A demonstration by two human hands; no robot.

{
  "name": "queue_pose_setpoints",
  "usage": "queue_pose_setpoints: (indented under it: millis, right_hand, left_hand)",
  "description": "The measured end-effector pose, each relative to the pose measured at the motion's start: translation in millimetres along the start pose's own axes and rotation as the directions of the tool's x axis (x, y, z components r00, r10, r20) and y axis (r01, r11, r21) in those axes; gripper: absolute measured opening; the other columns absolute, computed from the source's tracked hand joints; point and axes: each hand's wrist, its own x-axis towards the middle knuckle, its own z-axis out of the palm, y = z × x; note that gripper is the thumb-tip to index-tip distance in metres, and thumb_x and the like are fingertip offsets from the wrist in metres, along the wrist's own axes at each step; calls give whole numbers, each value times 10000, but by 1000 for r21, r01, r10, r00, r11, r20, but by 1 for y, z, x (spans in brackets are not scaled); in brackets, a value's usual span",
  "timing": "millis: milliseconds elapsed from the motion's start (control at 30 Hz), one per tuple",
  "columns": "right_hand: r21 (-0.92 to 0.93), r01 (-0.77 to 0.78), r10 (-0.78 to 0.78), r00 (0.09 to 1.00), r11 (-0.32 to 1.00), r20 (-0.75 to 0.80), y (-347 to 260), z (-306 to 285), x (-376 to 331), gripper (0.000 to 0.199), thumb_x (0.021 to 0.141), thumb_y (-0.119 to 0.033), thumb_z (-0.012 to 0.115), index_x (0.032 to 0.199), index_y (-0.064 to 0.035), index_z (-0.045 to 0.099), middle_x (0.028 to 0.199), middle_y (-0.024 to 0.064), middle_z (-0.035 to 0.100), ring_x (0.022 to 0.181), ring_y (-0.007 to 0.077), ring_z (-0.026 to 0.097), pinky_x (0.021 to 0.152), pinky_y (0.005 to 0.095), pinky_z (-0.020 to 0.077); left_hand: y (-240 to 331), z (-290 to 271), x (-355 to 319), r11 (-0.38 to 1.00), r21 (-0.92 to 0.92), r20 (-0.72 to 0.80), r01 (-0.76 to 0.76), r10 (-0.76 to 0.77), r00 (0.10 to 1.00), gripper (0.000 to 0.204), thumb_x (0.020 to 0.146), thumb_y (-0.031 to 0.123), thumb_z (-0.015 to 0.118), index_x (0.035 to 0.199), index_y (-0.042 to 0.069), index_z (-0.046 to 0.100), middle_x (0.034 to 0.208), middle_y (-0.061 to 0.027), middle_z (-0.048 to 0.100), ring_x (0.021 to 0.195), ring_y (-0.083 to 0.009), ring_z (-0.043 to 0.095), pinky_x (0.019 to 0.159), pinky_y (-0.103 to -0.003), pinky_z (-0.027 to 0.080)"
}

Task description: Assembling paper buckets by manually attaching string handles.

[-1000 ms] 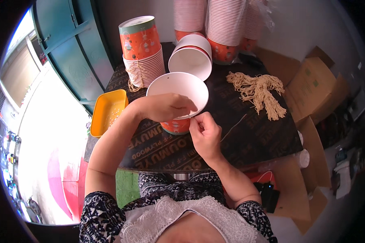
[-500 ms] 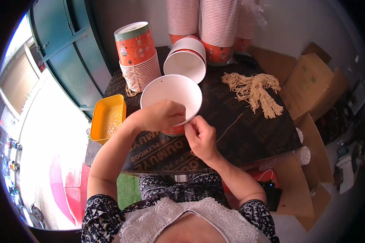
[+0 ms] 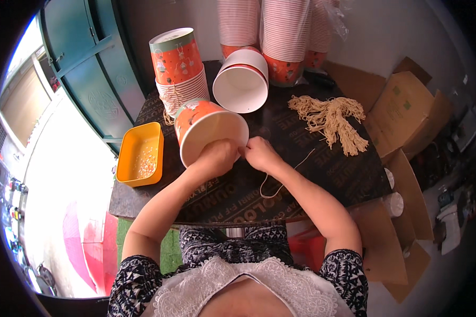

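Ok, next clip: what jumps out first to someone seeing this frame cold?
The orange paper cup at table centre, left hand inside its mouth, right hand pinching a cream string at its rim. Behind stand tall cup stacks; a bundle of strings lies right, a yellow tray left.

Flattened brown cardboard boxes (image 3: 407, 100) lean beyond the tabletop's (image 3: 312, 174) right edge, one bearing small green marks. A clear plastic sleeve (image 3: 328, 21) wraps a stack of orange-and-white paper cups (image 3: 288, 37) at the far edge.
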Motion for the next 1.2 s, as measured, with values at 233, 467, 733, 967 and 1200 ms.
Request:
queue_pose_setpoints:
  millis: [233,467,733,967,1200]
  right_hand:
    - [-494,11,-117,976,869,-184,-4,15,16,196,841,-171,616,860,20,654,839,234,667,830,377,680,689,458,554]
    - [-739,392,-623,781,549,-49,8,22,6,88,791,-13,565,873,9,590,791,180,611,673,296,681,541,388,565]
    - [-548,567,-729,675,615,-119,-2,-4,4,113,776,31,564,880,-11,549,920,175,534,780,348,648,629,449,547]
    - [-466,479,-573,816,744,-78,17,1,12,122,788,19,553,903,-21,547,945,184,549,779,390,633,631,479,531]
    - [-357,439,-508,853,824,-123,25,6,17,99,815,3,541,909,-16,562,957,189,592,829,428,619,660,516,506]
  left_hand:
    - [-22,30,23,1000,-7,-201,10,-11,980,139,769,57,594,800,3,718,754,-242,660,726,-393,661,666,-459,521]
    - [-27,33,30,996,-49,-158,69,-76,984,121,761,58,582,748,-35,659,770,-265,644,763,-438,632,706,-478,493]
    - [-19,30,18,988,-152,-206,-13,-18,978,125,782,52,564,787,-51,634,794,-271,633,791,-439,616,728,-480,486]
    - [-22,34,15,954,-298,-169,30,-83,982,122,825,66,554,806,-31,626,795,-224,641,786,-392,618,713,-440,486]
    - [-23,38,19,801,-569,-54,186,-262,964,162,873,121,571,806,-10,639,677,-89,581,640,-186,552,605,-341,453]
